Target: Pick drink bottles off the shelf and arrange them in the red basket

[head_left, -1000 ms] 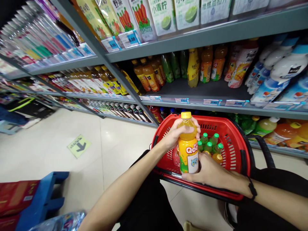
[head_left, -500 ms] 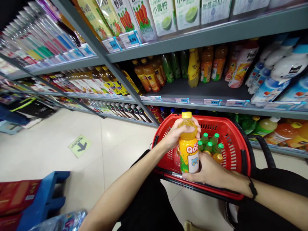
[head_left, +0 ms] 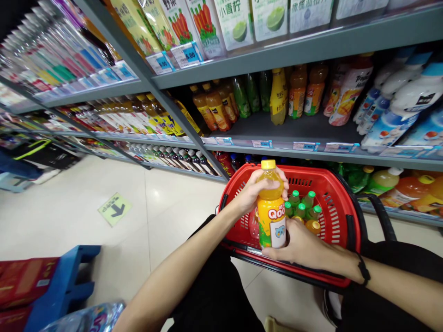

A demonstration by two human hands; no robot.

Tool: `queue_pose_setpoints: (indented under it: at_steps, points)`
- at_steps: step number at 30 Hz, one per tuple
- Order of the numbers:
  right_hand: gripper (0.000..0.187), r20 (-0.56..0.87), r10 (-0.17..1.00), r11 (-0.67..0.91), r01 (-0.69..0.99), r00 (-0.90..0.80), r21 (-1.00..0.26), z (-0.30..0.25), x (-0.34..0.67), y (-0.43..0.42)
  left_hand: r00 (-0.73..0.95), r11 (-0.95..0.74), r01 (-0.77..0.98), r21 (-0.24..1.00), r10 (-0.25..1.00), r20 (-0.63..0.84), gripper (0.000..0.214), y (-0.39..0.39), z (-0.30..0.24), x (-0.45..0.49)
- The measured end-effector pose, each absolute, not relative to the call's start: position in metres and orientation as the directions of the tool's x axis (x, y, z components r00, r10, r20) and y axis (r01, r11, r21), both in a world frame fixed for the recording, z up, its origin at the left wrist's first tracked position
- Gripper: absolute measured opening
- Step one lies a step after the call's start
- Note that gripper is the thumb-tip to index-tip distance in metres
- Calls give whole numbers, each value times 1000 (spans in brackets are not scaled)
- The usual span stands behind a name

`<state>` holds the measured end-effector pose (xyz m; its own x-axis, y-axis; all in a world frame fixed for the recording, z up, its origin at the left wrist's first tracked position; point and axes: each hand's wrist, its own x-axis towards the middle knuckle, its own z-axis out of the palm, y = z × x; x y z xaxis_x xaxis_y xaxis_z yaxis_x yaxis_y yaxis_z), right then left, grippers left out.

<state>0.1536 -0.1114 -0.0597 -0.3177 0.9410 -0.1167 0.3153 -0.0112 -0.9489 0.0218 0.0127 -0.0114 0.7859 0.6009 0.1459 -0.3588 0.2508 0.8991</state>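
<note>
An orange juice bottle (head_left: 272, 216) with a yellow cap and a Qoo label stands upright over a red shopping basket (head_left: 341, 216). My left hand (head_left: 251, 193) wraps its upper part just under the cap. My right hand (head_left: 304, 246) grips its lower end from the right. Inside the basket stand several green-capped bottles (head_left: 301, 205) and an orange-capped one (head_left: 313, 226), just right of the held bottle.
Grey shelves (head_left: 277, 131) full of drink bottles run across the back, with a bare stretch on the middle shelf near a yellow bottle (head_left: 278, 97). A blue pallet (head_left: 65, 281) with red cartons sits at lower left. A floor arrow sticker (head_left: 115, 210) marks the tiled aisle.
Almost nothing differs; the bottle and both hands have shifted a few pixels upward, and the grips are the same.
</note>
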Motion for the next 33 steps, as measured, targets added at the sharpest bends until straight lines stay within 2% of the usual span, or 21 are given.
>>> queue_pose_setpoints:
  at_steps: [4, 7, 11, 15, 17, 20, 23, 25, 27, 29, 31, 33]
  points:
    - [35, -141, 942, -60, 260, -304, -964, -62, 154, -111, 770, 263, -326, 908, 631, 93, 27, 19, -6, 18]
    - [38, -147, 936, -130, 75, -318, -989, -59, 155, -108, 699, 236, -284, 929, 714, 33, 34, 32, 2, 11]
    - [53, -202, 946, -254, -195, -252, -947, -45, 161, -99, 635, 167, -105, 980, 770, -63, 58, 57, 4, -3]
    - [59, -247, 958, -280, -280, -148, -918, -33, 172, -91, 645, 131, 14, 991, 757, -110, 70, 81, -9, -14]
    - [59, -263, 960, -278, -202, -99, -939, -32, 175, -88, 678, 130, 33, 991, 726, -118, 73, 90, -16, -18]
    - [62, -265, 964, -264, 27, -34, -964, -39, 179, -88, 718, 138, 60, 989, 682, -139, 75, 100, -26, -23]
    - [64, -252, 968, -243, 231, -11, -942, -48, 183, -90, 728, 119, 100, 988, 668, -154, 69, 105, -30, -27]
    - [58, -233, 972, -199, 400, -38, -894, -51, 186, -91, 725, 54, 137, 989, 674, -137, 63, 105, -27, -31]
    - [53, -215, 971, -110, 595, -107, -796, -51, 188, -90, 741, -58, 197, 979, 663, -110, 57, 102, -19, -36]
    - [58, -227, 956, -9, 753, -187, -658, -50, 189, -88, 789, -179, 271, 946, 604, -112, 49, 96, -8, -41]
    - [69, -275, 939, 56, 880, -208, -472, -48, 190, -84, 844, -298, 325, 897, 519, -134, 37, 87, -1, -44]
    - [72, -349, 918, 99, 960, -190, -263, -48, 194, -81, 861, -413, 375, 830, 487, -146, 26, 80, -2, -45]
